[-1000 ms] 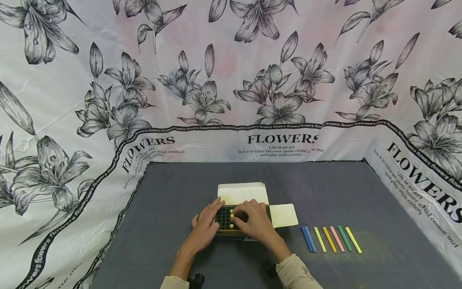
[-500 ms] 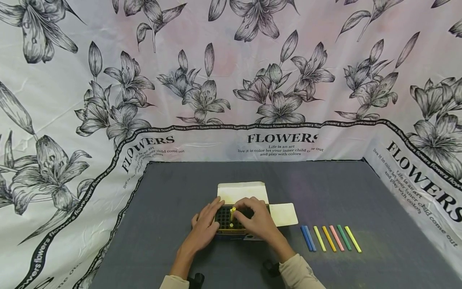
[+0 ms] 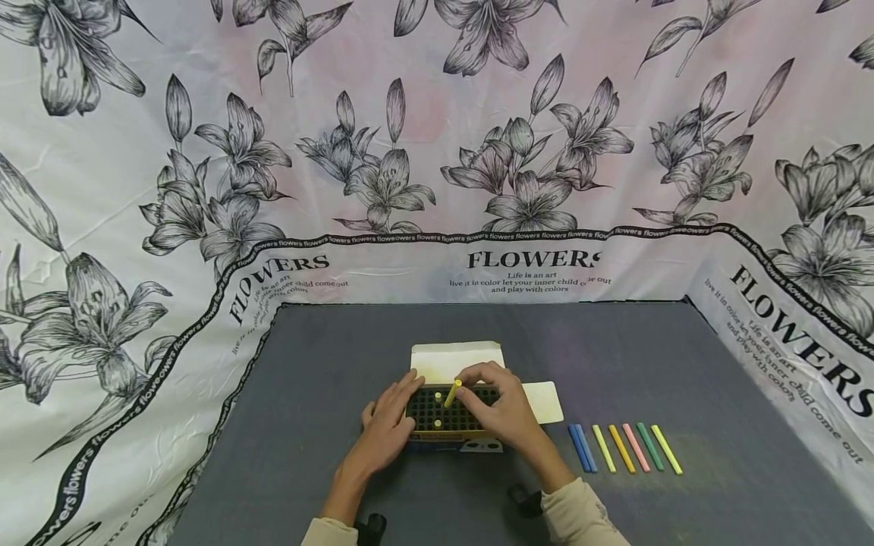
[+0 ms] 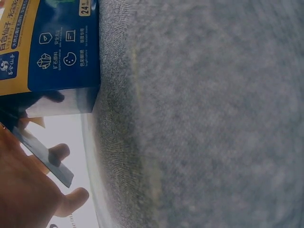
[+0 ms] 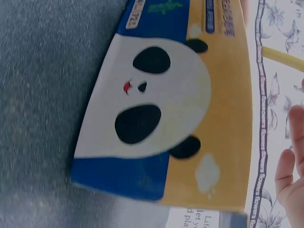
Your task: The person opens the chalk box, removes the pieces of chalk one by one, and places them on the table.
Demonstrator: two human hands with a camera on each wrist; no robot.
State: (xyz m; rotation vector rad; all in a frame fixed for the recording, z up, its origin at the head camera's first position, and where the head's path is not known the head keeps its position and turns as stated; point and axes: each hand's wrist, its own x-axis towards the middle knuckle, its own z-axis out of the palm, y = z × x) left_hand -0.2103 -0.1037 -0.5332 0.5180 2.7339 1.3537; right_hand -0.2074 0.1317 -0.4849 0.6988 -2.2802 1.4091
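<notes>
My right hand [image 3: 505, 402] pinches a yellow chalk stick [image 3: 453, 393] between thumb and index finger, tilted over the open chalk box [image 3: 437, 436]. In the right wrist view the held chalk [image 5: 282, 58] shows at the right edge, above the box's panda front [image 5: 190, 95]. Inside the box is a black grid of holes [image 3: 471, 417]; two more yellow sticks [image 3: 438, 424] stand in it on the left. My left hand [image 3: 388, 425] rests against the box's left end, its fingers stretched along the side. A side flap [image 4: 50, 159] crosses those fingers in the left wrist view.
Several chalk sticks lie in a row right of the box: two blue [image 3: 583, 449], then yellow, orange [image 3: 622, 449], pink [image 3: 636, 447], green [image 3: 651, 447] and yellow. The lid [image 3: 457, 360] and right flap [image 3: 543, 402] are folded out on the grey table [image 3: 328, 356]. Flower-printed cloth [image 3: 423, 182] hangs behind.
My right hand has drawn the yellow chalk up out of its hole and moved it slightly right. My left hand has stayed at the box's left end.
</notes>
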